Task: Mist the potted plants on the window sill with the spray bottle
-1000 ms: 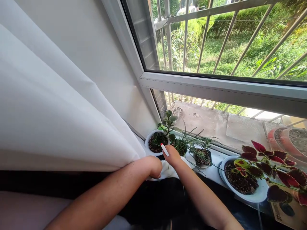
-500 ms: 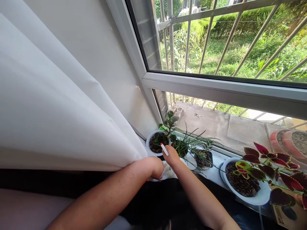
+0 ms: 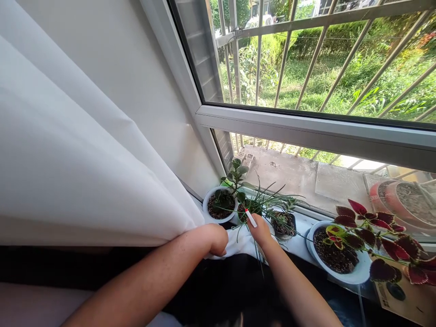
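My right hand [image 3: 260, 230] is closed round a slim white stick with a red tip [image 3: 251, 219], which lies along the thumb and points up and left. It is over the near side of a grassy, long-leaved plant [image 3: 257, 200], some leaves hanging past the hand. My left hand [image 3: 218, 241] is curled beside the curtain, fingers mostly hidden, on a crumpled white cloth [image 3: 241, 243]. Just beyond it stands a round white pot [image 3: 205, 210] with a broad-leaved plant [image 3: 235, 175] in speckled soil. A small dark square pot [image 3: 289, 231] holds a succulent.
A white curtain [image 3: 85, 145] fills the left side. At right, a coleus [image 3: 381, 240] leans from a large white pot [image 3: 361, 272] over a cardboard box [image 3: 402, 299]. Behind the plants is a window frame [image 3: 306, 131], with metal bars [image 3: 282, 68] and red-brown pots [image 3: 405, 200] outside.
My right hand has moved right with the white stick, from the round white pot to the grassy plant. More white cloth shows between the hands. The view has shifted slightly.
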The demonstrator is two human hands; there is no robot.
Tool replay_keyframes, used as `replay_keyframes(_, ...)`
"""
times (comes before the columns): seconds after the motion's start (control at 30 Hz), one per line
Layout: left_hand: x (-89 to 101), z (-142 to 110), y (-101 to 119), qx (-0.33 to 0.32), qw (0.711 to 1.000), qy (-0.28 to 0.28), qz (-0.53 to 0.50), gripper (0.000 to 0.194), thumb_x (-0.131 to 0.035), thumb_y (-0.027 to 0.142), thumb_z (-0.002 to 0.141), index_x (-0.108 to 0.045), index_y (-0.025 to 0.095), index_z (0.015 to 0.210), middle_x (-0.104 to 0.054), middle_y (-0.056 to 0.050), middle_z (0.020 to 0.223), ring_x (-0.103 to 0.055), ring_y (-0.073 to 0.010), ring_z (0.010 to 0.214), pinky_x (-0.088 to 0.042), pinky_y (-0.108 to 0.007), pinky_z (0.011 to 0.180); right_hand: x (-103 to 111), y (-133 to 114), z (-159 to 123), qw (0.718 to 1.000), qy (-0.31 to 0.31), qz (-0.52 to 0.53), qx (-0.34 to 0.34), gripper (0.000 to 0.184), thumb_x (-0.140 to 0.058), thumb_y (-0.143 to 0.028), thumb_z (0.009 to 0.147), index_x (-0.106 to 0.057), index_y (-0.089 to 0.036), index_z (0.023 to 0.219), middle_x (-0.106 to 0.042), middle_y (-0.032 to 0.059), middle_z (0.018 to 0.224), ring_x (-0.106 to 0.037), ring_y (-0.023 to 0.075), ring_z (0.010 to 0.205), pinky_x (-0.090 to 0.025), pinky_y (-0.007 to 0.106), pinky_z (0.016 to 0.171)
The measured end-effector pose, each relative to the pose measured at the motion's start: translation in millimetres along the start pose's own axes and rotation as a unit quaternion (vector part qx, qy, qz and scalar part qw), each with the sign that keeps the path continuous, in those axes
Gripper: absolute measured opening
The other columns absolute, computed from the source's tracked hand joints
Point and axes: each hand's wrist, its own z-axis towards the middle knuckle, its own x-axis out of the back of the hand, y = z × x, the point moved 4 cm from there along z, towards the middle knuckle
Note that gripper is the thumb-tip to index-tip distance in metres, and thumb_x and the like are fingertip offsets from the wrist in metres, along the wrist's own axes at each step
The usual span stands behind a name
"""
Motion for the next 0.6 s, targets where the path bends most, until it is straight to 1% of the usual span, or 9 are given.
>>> replay_keyframes(0.03,0.2,0,0,0.0,1.0,-0.001,0.001,0.048,-0.054,0.037,0.104,-0.075,0.002,0.129,-0.072,-0.024,0.128,-0.07,-0.0433,0.119,-0.058,-0.049,0.1,1,5,-2,1.0,-0.003,-0.006,-0.012,0.024,-0.05,-0.028,0.098,-0.047,-0.024,0.075,-0.062,0.0042,0.082,-0.057,0.0201,0.077,-0.035,0.029,0.068)
replay_keyframes(0.1,0.3,0,0,0.0,1.0,0.002,0.004,0.049,-0.054,0.038,0.104,-0.076,0.003,0.129,-0.072,-0.024,0.128,-0.071,-0.0427,0.118,-0.058,-0.049,0.099,5,10,-5,1.0,-0.005,-0.004,-0.011,0.024,-0.049,-0.029,0.098,-0.046,-0.024,0.075,-0.061,0.0036,0.082,-0.056,0.0196,0.076,-0.034,0.028,0.068)
replay_keyframes(0.2,-0.6,2,-1,0.004,1.0,0.016,0.003,0.047,-0.055,0.039,0.103,-0.078,0.006,0.127,-0.074,-0.024,0.123,-0.072,-0.0406,0.115,-0.06,-0.048,0.097,10,10,-8,1.0,0.001,0.024,0.018,0.021,-0.049,-0.032,0.098,-0.048,-0.023,0.079,-0.062,0.0036,0.086,-0.057,0.0193,0.079,-0.037,0.028,0.071)
replay_keyframes(0.3,-1.7,5,-3,0.007,0.999,0.031,0.004,0.045,-0.057,0.039,0.102,-0.079,0.008,0.125,-0.076,-0.024,0.118,-0.074,-0.0392,0.113,-0.06,-0.047,0.096,11,5,-6,0.998,-0.003,0.045,0.041,0.019,-0.05,-0.033,0.099,-0.051,-0.023,0.082,-0.063,0.0041,0.089,-0.059,0.0195,0.083,-0.039,0.027,0.074)
replay_keyframes(0.37,-2.5,5,-3,0.004,1.0,0.029,0.006,0.045,-0.056,0.039,0.102,-0.079,0.008,0.126,-0.076,-0.023,0.119,-0.073,-0.0389,0.114,-0.06,-0.046,0.097,9,4,-6,0.999,-0.018,0.028,0.031,0.02,-0.051,-0.03,0.098,-0.05,-0.023,0.079,-0.063,0.0038,0.087,-0.058,0.0191,0.082,-0.038,0.027,0.073)
replay_keyframes(0.43,-3.1,5,-4,0.002,1.0,0.025,0.007,0.048,-0.055,0.039,0.103,-0.078,0.006,0.128,-0.075,-0.024,0.122,-0.073,-0.0393,0.116,-0.059,-0.046,0.098,9,5,-7,1.0,-0.031,-0.004,0.004,0.023,-0.052,-0.028,0.098,-0.048,-0.023,0.076,-0.063,0.0034,0.083,-0.056,0.0184,0.077,-0.034,0.027,0.07)
replay_keyframes(0.5,-4.4,6,-5,0.001,1.0,0.02,0.008,0.049,-0.054,0.038,0.103,-0.076,0.003,0.129,-0.074,-0.025,0.123,-0.072,-0.0405,0.116,-0.059,-0.047,0.099,12,7,-9,0.999,-0.026,-0.023,-0.018,0.024,-0.052,-0.026,0.098,-0.047,-0.023,0.075,-0.063,0.0031,0.082,-0.054,0.0179,0.075,-0.032,0.027,0.068)
replay_keyframes(0.53,-5.3,8,-5,-0.001,1.0,0.021,0.007,0.049,-0.054,0.038,0.103,-0.076,0.002,0.128,-0.074,-0.026,0.122,-0.072,-0.0411,0.115,-0.059,-0.048,0.098,14,7,-10,0.999,-0.019,-0.023,-0.021,0.024,-0.051,-0.026,0.099,-0.047,-0.023,0.075,-0.063,0.0032,0.082,-0.055,0.018,0.076,-0.033,0.027,0.068)
replay_keyframes(0.6,-5.5,11,-6,-0.012,0.999,0.05,-0.009,0.044,-0.06,0.035,0.1,-0.08,0.001,0.119,-0.076,-0.028,0.112,-0.074,-0.0425,0.107,-0.06,-0.05,0.092,20,4,-10,1.0,-0.009,-0.009,-0.014,0.023,-0.05,-0.027,0.099,-0.048,-0.023,0.077,-0.064,0.0032,0.084,-0.057,0.0183,0.078,-0.036,0.027,0.071)
